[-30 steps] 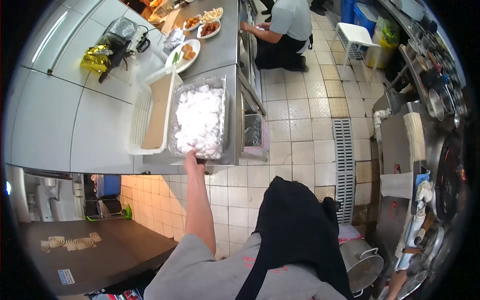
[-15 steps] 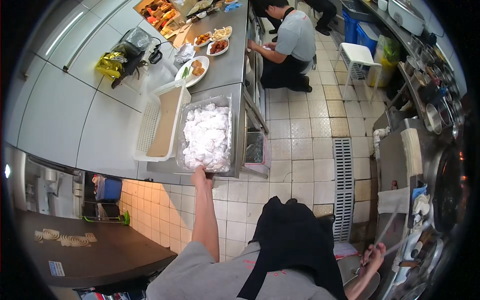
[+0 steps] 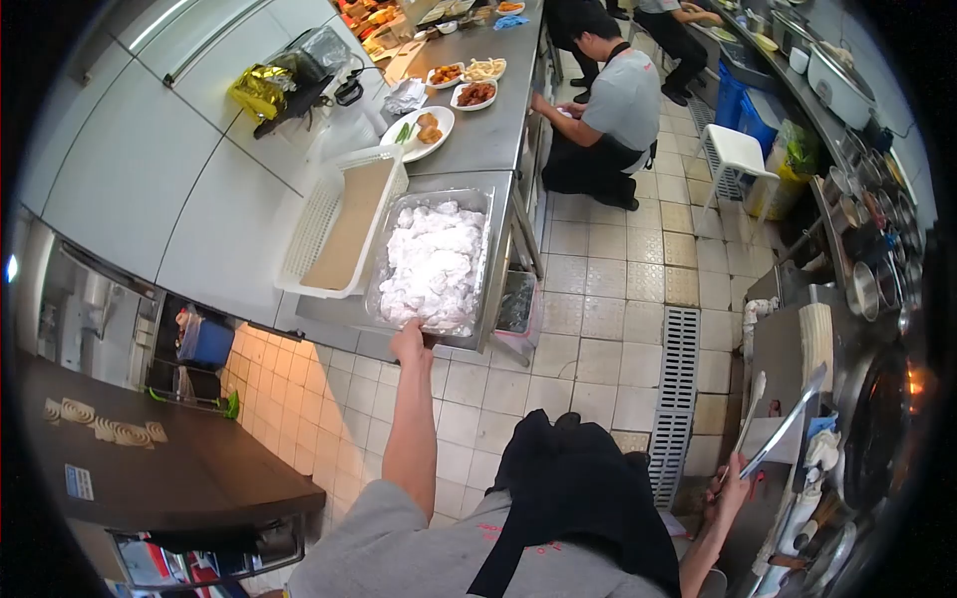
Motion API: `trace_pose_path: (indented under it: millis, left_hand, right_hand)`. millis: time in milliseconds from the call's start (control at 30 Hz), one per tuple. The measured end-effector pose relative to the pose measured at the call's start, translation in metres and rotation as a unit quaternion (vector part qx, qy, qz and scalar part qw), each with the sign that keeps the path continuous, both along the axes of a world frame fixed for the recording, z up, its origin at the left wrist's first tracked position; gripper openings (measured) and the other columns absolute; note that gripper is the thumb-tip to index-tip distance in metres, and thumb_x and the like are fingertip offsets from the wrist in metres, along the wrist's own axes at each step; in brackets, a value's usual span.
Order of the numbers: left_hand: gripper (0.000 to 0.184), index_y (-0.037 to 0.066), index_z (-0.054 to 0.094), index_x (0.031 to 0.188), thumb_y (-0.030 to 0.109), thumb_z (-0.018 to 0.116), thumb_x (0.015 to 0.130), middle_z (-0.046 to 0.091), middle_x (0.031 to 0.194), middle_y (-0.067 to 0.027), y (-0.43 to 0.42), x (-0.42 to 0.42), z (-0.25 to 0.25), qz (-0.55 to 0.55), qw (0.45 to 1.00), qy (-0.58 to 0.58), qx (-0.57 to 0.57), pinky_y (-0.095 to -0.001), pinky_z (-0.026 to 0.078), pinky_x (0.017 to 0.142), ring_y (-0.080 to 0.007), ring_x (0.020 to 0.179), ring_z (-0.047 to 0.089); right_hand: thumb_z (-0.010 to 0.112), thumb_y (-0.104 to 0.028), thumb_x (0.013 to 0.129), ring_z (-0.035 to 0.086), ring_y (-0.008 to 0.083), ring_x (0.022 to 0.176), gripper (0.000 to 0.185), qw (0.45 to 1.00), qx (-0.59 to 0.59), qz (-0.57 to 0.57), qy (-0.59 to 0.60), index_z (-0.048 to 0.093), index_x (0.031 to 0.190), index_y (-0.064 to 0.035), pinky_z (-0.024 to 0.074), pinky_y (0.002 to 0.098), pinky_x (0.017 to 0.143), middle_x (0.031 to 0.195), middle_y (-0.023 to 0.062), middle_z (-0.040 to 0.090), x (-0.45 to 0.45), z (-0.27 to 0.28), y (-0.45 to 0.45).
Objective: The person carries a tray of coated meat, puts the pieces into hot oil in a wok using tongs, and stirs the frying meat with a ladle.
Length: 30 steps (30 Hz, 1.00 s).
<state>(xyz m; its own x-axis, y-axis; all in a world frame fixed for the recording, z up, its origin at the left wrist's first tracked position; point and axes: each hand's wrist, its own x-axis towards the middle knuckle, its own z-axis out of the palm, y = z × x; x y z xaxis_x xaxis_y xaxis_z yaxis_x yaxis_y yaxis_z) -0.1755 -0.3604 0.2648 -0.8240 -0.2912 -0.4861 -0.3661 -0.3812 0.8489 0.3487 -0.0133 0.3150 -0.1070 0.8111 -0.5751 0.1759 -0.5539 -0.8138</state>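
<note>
My left hand [image 3: 411, 342] is closed on the near edge of a rectangular tray [image 3: 484, 234], which sits at the end of the steel counter. White, flour-coated pieces [image 3: 434, 264] are heaped in it; what lies under the coating cannot be made out. Touching or close to the tray's left side is a white plastic basket [image 3: 291, 267] lined with brown cardboard [image 3: 349, 229]. At the lower right, my right hand [image 3: 731, 485] grips metal tongs [image 3: 788, 424], their two arms spread and pointing up, beside the stove.
Plates of food [image 3: 439, 143] stand farther along the counter. A co-worker [image 3: 608, 105] crouches beside it. On the right are a wok [image 3: 877, 429] with flame showing near it, a white stool [image 3: 736, 151] and racked pans [image 3: 865, 289]. A drain grate [image 3: 676, 369] runs along the tiled floor.
My right hand has come up with the tongs, which show more clearly now. The view has shifted, so the counter appears farther right. My left hand stays on the tray's edge.
</note>
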Motion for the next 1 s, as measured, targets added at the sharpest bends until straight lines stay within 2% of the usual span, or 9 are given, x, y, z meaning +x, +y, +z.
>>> trace_pose_path:
  millis: [233, 300, 400, 467, 500, 567, 700, 867, 1000]
  left_hand:
    - [0.024, -0.012, 0.055, 0.095, -0.003, 0.063, 0.074, 0.059, 0.093, -0.0167, -0.003, -0.006, 0.000, -0.026, 0.999, -0.027, 0.038, -0.0426, 0.054, 0.060, -0.0288, 0.077, 0.062]
    - [0.020, -0.009, 0.057, 0.094, 0.000, 0.062, 0.076, 0.060, 0.092, -0.0152, -0.008, 0.000, 0.005, -0.015, 0.999, 0.007, -0.030, -0.0428, 0.053, 0.064, -0.0280, 0.079, 0.061]
    - [0.014, -0.002, 0.062, 0.091, 0.005, 0.060, 0.079, 0.061, 0.091, -0.0132, -0.038, -0.009, -0.020, -0.114, 0.986, 0.093, -0.082, -0.0436, 0.050, 0.075, -0.0283, 0.087, 0.060]
    - [0.039, 0.000, 0.055, 0.117, 0.003, 0.058, 0.079, 0.060, 0.110, -0.0171, -0.047, -0.017, -0.004, -0.134, 0.990, -0.018, 0.037, -0.0483, 0.052, 0.085, -0.0329, 0.100, 0.059]
    - [0.050, 0.000, 0.048, 0.126, 0.002, 0.057, 0.078, 0.056, 0.118, -0.0185, -0.053, -0.012, -0.002, -0.188, 0.981, 0.008, 0.056, -0.0504, 0.052, 0.088, -0.0337, 0.104, 0.058]
    - [0.049, 0.002, 0.048, 0.126, 0.008, 0.057, 0.078, 0.056, 0.120, -0.0176, -0.082, -0.020, -0.017, -0.186, 0.981, 0.034, 0.053, -0.0492, 0.052, 0.086, -0.0334, 0.105, 0.058]
    - [0.055, 0.001, 0.050, 0.124, 0.007, 0.053, 0.069, 0.057, 0.120, -0.0171, -0.065, 0.002, 0.041, -0.182, 0.981, -0.069, -0.017, -0.0476, 0.054, 0.081, -0.0339, 0.102, 0.059]
    - [0.057, -0.001, 0.051, 0.123, 0.006, 0.052, 0.066, 0.056, 0.121, -0.0179, -0.081, -0.007, 0.058, -0.168, 0.976, -0.078, -0.111, -0.0482, 0.053, 0.082, -0.0346, 0.105, 0.059]
    - [0.051, -0.002, 0.051, 0.116, 0.004, 0.052, 0.065, 0.058, 0.109, -0.0169, -0.029, 0.041, 0.118, -0.271, 0.950, -0.058, -0.144, -0.0470, 0.053, 0.082, -0.0333, 0.099, 0.060]
  right_hand:
    - [0.064, -0.038, 0.088, 0.036, 0.0063, 0.039, 0.053, 0.998, -0.021, -0.050, -0.027, 0.049, 0.129, -0.0076, 0.0252, 0.0239, 0.032, 0.060, -0.0034, 0.041, 0.006, -0.019, -0.033]
    - [0.065, -0.037, 0.088, 0.035, 0.0056, 0.039, 0.048, 0.996, -0.030, -0.084, 0.006, 0.052, 0.124, -0.0076, 0.0243, 0.0236, 0.032, 0.059, -0.0048, 0.040, 0.009, -0.015, -0.039]
    - [0.067, -0.033, 0.087, 0.034, 0.0043, 0.039, 0.028, 0.993, -0.002, -0.117, -0.012, 0.058, 0.097, -0.0085, 0.0218, 0.0231, 0.034, 0.057, -0.0080, 0.037, 0.013, 0.002, -0.047]
    - [0.068, -0.032, 0.086, 0.035, 0.0036, 0.040, 0.027, 0.991, 0.013, -0.129, -0.027, 0.055, 0.090, -0.0085, 0.0228, 0.0227, 0.035, 0.057, -0.0080, 0.040, 0.023, 0.024, -0.054]
    - [0.068, -0.032, 0.086, 0.035, 0.0035, 0.040, 0.027, 0.988, 0.025, -0.142, -0.053, 0.055, 0.089, -0.0079, 0.0235, 0.0225, 0.035, 0.057, -0.0075, 0.041, 0.027, 0.027, -0.057]
    - [0.069, -0.031, 0.086, 0.036, 0.0040, 0.039, 0.030, 0.984, 0.026, -0.170, -0.036, 0.055, 0.091, -0.0050, 0.0263, 0.0228, 0.034, 0.056, -0.0055, 0.043, 0.039, 0.028, -0.063]
    - [0.069, -0.031, 0.085, 0.039, 0.0064, 0.038, 0.034, 0.974, 0.005, -0.218, -0.069, 0.053, 0.089, -0.0006, 0.0312, 0.0251, 0.031, 0.056, -0.0030, 0.043, 0.063, -0.002, -0.070]
    - [0.069, -0.033, 0.084, 0.036, 0.0080, 0.035, 0.035, 0.970, -0.029, -0.220, -0.099, 0.052, 0.081, -0.0030, 0.0284, 0.0262, 0.031, 0.050, -0.0027, 0.042, 0.078, -0.021, -0.084]
    - [0.069, -0.031, 0.084, 0.037, 0.0079, 0.035, 0.033, 0.969, -0.037, -0.223, -0.102, 0.052, 0.087, -0.0032, 0.0279, 0.0265, 0.031, 0.050, -0.0030, 0.042, 0.089, -0.031, -0.084]
